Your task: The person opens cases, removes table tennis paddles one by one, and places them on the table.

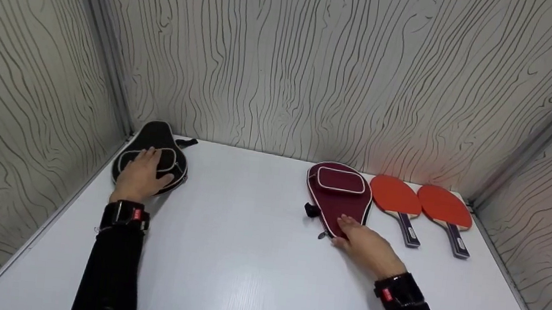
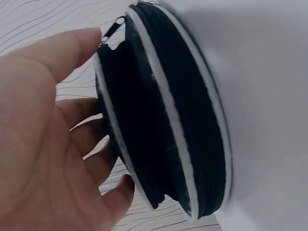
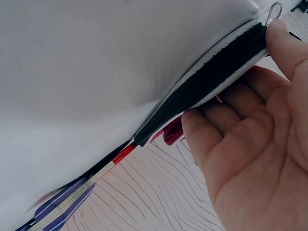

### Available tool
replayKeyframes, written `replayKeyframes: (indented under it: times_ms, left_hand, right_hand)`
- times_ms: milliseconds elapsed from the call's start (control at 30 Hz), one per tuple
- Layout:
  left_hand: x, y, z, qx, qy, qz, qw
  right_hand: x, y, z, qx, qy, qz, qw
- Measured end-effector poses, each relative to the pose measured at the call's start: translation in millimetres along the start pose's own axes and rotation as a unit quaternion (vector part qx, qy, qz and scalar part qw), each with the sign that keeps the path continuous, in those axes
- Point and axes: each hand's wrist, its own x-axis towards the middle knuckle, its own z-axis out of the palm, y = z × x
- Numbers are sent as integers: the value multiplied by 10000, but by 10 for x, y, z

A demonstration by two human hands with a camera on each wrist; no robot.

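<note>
A black table tennis bat case [image 1: 155, 136] with pale piping lies at the table's back left. My left hand [image 1: 141, 176] rests over its front pocket, fingers extended; in the left wrist view the thumb is beside a zip pull [image 2: 114, 29]. Right of centre lies a dark red bat case [image 1: 339, 204], its narrow end toward me. On that end my right hand [image 1: 368, 247] lays its fingers, with the thumb at the edge near a metal zip pull [image 3: 275, 11]. Parts of both cases are hidden under the hands.
Two red table tennis bats [image 1: 396, 194] [image 1: 445, 207] lie side by side to the right of the red case, handles toward me. Wood-grain patterned panels [image 1: 274, 63] enclose the white table [image 1: 241, 253] at the back and both sides.
</note>
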Motion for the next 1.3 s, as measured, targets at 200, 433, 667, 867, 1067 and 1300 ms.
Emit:
replayKeyframes:
  times_ms: [200,433,667,867,1067,1300]
  left_hand:
    - [-36,75,18,55,83,1,10000]
    - [-12,150,21,455,105,98,9989]
    - [24,223,20,712,122,188,9972]
    - [25,320,39,717,199,282,9968]
    - [35,416,76,591,284,407,9970]
    - [32,536,104,98,193,528,9984]
  right_hand:
    - [-4,-1,7,-20,28,-5,10000]
    - [6,-4,1,-42,27,-27,10000]
    - [9,22,13,-58,21,-23,10000]
    - [11,36,22,-71,-9,-17,10000]
    - [8,22,17,-39,10,-39,10000]
    - [3,15,27,0,46,-26,10000]
